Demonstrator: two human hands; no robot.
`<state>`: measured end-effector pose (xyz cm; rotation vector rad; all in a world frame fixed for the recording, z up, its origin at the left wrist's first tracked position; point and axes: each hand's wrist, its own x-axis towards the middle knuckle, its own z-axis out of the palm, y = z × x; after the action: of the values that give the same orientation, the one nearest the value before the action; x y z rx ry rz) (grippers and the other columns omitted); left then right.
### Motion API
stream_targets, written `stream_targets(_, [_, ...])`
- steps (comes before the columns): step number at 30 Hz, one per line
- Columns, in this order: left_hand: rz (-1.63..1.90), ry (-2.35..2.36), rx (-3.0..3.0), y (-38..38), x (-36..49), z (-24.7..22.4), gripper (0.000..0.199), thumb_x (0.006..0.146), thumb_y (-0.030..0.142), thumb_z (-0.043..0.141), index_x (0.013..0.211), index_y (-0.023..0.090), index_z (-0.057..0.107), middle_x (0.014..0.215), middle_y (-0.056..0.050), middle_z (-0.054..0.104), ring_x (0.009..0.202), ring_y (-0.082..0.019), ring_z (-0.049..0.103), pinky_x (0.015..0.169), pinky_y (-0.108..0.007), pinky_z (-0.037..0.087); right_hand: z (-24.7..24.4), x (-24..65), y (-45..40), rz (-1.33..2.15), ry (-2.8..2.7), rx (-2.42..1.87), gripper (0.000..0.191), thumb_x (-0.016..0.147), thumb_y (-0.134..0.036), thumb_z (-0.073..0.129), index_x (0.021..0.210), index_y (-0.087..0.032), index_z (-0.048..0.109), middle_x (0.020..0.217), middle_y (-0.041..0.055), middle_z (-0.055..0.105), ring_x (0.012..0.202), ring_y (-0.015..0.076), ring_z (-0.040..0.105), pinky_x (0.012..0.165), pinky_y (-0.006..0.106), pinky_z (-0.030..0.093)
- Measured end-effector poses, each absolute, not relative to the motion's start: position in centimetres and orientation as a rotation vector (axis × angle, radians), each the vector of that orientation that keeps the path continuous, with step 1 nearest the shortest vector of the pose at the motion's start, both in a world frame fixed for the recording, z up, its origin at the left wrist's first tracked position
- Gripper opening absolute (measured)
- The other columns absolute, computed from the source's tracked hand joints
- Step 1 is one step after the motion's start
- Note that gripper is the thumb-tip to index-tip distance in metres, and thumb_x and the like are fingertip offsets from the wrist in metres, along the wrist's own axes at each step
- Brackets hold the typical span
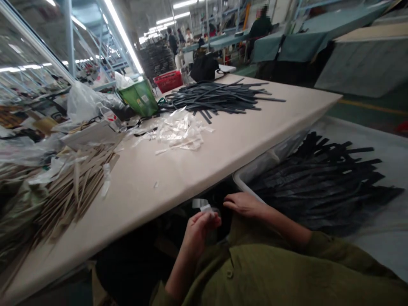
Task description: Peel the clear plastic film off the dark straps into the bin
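Observation:
My left hand [199, 229] is in front of the table edge, its thumb and fingers pinched on a small white plastic strip [207, 208]. The strip's pale, shiny end sticks out past the fingertips. To the right, my right hand [244, 205] is beside the rim of a white plastic bin, fingers bent and close together. Whatever lies within its fingers is lost against the dark space below. On the tabletop ahead is a pile of similar white strips [181, 129]. Beyond them lies a heap of dark flat strips [216, 97].
The white bin [244, 182] at right holds many black strips [318, 182]. Brown strips [79, 182] lie on the left of the beige table [242, 144]. A green bag [138, 97], red basket [168, 80] and black bag [204, 67] stand toward the back. People work farther off.

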<state>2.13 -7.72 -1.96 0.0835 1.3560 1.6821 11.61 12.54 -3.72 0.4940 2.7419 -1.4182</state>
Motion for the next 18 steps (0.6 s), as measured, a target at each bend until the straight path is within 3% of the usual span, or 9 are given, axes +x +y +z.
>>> stream_targets(3, [1.756,1.316,0.012,-7.3,1.5,-2.3,0.041,0.061,0.045,0.086,0.082,0.012,0.077,0.08,-0.01,0.075,0.074,-0.02,0.069,0.073,-0.031,0.056,-3.5,12.1,12.8,-1.608,2.48,0.465,0.072,0.093,-0.072,0.036,0.074,-0.014,0.074,0.073,0.0109,0.07,0.072,0.0231,0.065,0.071,0.034,0.047])
stream_targets(7, [1.695,1.344,0.13,-6.9,1.9,-3.0,0.04,0.067,0.046,0.082,0.085,0.011,0.078,0.079,-0.011,0.076,0.07,-0.018,0.069,0.07,-0.029,0.055,-2.6,11.3,11.0,-1.867,2.126,0.307,0.087,0.08,-0.089,0.033,0.071,-0.012,0.073,0.067,0.0073,0.067,0.062,0.0177,0.06,0.063,0.03,0.048])
stream_targets(10, [1.603,1.392,0.282,-6.7,2.3,-3.2,0.043,0.07,0.05,0.078,0.087,0.01,0.079,0.081,-0.012,0.076,0.071,-0.021,0.069,0.072,-0.032,0.055,-2.7,9.6,9.5,-2.025,2.034,0.359,0.084,0.075,-0.091,0.04,0.065,-0.012,0.068,0.057,0.0009,0.055,0.054,0.0119,0.047,0.055,0.026,0.04])
stream_targets(12, [1.573,1.418,0.316,-6.6,2.4,-3.3,0.044,0.07,0.052,0.077,0.087,0.011,0.079,0.082,-0.012,0.076,0.075,-0.023,0.069,0.076,-0.034,0.055,-2.9,8.5,8.9,-2.108,2.004,0.44,0.076,0.074,-0.085,0.052,0.076,-0.011,0.07,0.057,-0.0012,0.054,0.053,0.0101,0.042,0.051,0.024,0.036])
stream_targets(14, [1.545,1.437,0.32,-6.7,2.5,-3.7,0.046,0.069,0.054,0.078,0.084,0.01,0.079,0.079,-0.011,0.076,0.075,-0.024,0.068,0.076,-0.034,0.054,-2.8,7.7,8.6,-2.15,2.0,0.516,0.066,0.071,-0.076,0.065,0.086,-0.011,0.072,0.061,-0.0011,0.058,0.051,0.0093,0.042,0.049,0.022,0.034])
stream_targets(18, [1.565,1.497,0.32,-6.6,2.5,-5.7,0.051,0.071,0.059,0.076,0.079,0.009,0.077,0.074,-0.008,0.072,0.074,-0.022,0.065,0.071,-0.03,0.05,-2.3,7.2,8.1,-2.13,2.125,0.555,0.047,0.071,-0.06,0.073,0.075,-0.013,0.072,0.062,0.0004,0.062,0.054,0.0108,0.05,0.05,0.022,0.038])
